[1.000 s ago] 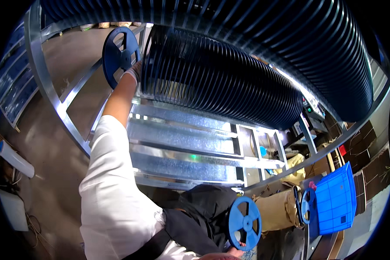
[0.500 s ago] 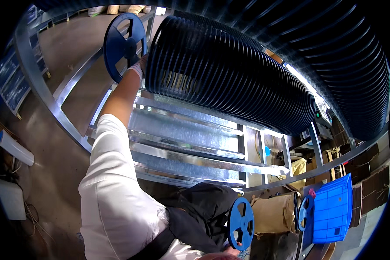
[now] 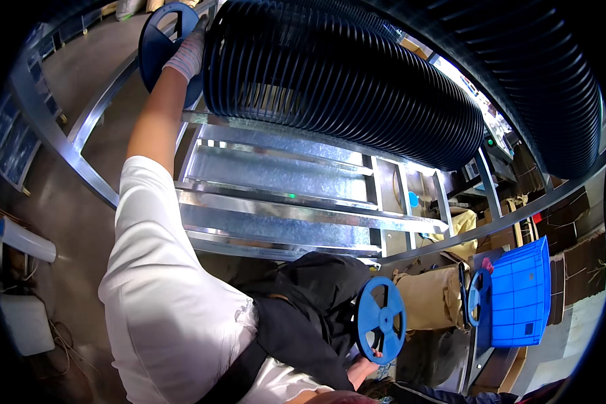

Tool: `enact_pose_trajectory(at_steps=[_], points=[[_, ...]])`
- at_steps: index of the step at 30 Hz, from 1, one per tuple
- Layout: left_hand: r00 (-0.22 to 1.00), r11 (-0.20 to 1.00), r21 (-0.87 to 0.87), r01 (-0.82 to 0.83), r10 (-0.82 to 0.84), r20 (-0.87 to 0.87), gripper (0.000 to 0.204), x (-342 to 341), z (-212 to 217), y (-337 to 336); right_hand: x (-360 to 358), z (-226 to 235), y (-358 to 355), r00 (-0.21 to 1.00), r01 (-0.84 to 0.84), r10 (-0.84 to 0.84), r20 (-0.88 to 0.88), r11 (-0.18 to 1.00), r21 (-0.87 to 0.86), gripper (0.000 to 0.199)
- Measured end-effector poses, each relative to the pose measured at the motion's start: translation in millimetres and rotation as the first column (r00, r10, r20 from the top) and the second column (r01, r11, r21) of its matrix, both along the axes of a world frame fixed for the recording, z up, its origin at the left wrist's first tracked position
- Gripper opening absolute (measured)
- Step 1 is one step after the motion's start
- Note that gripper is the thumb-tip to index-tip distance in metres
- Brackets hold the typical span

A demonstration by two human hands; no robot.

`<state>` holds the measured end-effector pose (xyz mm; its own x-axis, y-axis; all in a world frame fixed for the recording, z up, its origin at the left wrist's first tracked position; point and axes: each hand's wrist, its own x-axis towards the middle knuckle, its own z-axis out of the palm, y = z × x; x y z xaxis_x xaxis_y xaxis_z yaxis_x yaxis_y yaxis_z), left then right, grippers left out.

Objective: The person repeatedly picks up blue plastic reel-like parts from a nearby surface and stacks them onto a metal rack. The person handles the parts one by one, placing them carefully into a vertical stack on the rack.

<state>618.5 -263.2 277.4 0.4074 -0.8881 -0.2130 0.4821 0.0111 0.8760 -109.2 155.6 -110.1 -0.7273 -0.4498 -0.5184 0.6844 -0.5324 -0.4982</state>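
At the upper left, my left hand [image 3: 188, 55] wears a striped glove and is closed at a dark blue slotted reel [image 3: 153, 50]. One digit points up along its right side; the other fingers are mostly hidden. Right beside this reel begins a long row of black-looking ribbed reels [image 3: 343, 87], standing on edge on a metal rack [image 3: 303, 207]. Low in the middle, my right hand [image 3: 362, 370] grips the lower rim of a lighter blue reel [image 3: 381, 316], held upright with its spokes and hub showing.
Another row of dark reels [image 3: 545, 87] runs along the upper right. A blue crate [image 3: 520, 293] stands at the right, with a blue reel [image 3: 478, 297] beside it. Near it is a brown paper-covered bundle [image 3: 431, 298]. A white box [image 3: 27, 323] and cables lie at the lower left.
The view has shifted, so the rack and rows sit higher. My left hand has slid up the dark blue reel, showing more glove. The lighter blue reel and my right hand show more fully.
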Motion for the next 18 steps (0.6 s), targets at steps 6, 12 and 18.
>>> enact_pose_trajectory(at_steps=[6,12,18], points=[[0.061,0.969,-0.023,-0.246,0.039,0.997,0.047,54,-16,-17,-2,15,-6,0.999,0.024,-0.021,0.031,0.996,-0.083,0.024],[-0.147,0.966,-0.036,-0.257,-0.003,0.989,0.049,33,-1,-2,-1,34,10,0.994,-0.075,0.096,0.050,0.945,-0.317,0.022],[-0.365,0.955,-0.097,-0.282,-0.013,0.931,0.054,21,11,18,8,54,6,0.985,-0.172,0.142,-0.102,0.890,-0.422,0.027]])
